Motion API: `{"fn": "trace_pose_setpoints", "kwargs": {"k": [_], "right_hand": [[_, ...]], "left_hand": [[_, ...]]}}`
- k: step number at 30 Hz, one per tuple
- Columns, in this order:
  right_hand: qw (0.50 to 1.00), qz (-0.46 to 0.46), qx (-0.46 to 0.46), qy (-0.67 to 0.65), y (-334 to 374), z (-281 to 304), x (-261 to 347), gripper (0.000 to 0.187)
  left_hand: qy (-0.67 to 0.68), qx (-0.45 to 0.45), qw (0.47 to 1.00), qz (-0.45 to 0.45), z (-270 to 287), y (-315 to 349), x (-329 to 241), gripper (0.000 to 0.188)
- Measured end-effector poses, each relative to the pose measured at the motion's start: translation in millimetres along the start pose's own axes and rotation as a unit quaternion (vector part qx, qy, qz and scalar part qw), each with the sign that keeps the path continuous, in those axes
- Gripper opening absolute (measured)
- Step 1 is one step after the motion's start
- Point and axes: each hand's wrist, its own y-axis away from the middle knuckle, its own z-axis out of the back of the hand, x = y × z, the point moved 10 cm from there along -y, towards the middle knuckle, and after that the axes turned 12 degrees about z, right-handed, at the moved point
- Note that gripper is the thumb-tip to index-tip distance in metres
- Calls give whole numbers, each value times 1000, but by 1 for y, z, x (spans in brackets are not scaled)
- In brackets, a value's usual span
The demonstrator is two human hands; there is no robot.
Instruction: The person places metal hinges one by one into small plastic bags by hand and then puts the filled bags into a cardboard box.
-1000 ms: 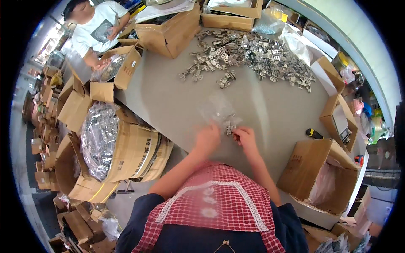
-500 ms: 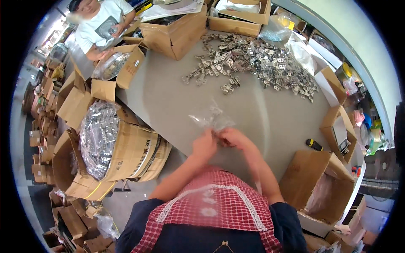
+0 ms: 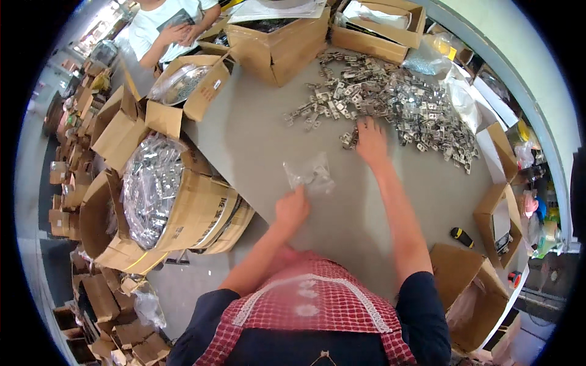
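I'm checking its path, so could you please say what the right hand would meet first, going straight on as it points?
The right hand would probably meet the pile of metal parts first, at its near edge; depth is unclear, so the fingers may already touch it.

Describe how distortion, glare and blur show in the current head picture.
Head view: fisheye bending curves the edge of the pale wall at upper right; head view: glints break up the plastic-wrapped parts at left and dot the clear bag in the left hand; head view: haze softens the checked apron.
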Motion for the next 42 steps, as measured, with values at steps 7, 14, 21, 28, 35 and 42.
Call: {"fn": "trace_pose_setpoints", "kwargs": {"k": [7,14,21,28,35,42], "right_hand": [[925,-242,5,-293,55,-23,-43,22],[621,-403,41,-671,156,39,31,22],[714,-266,310,-569,196,42,95,22],[985,-71,10,-159,160,104,88,28],[948,-193,192,-165,196,44,108,38],[582,-415,119,-689,213,73,109,8]], "left_hand": [[-13,-13,998,57,35,-2,1,21],[31,3,999,34,41,39,2,19],[57,25,998,-11,36,54,-15,20],[91,5,996,3,38,62,-8,24],[104,-14,994,17,35,66,2,25],[104,-10,993,60,40,65,24,21]]}}
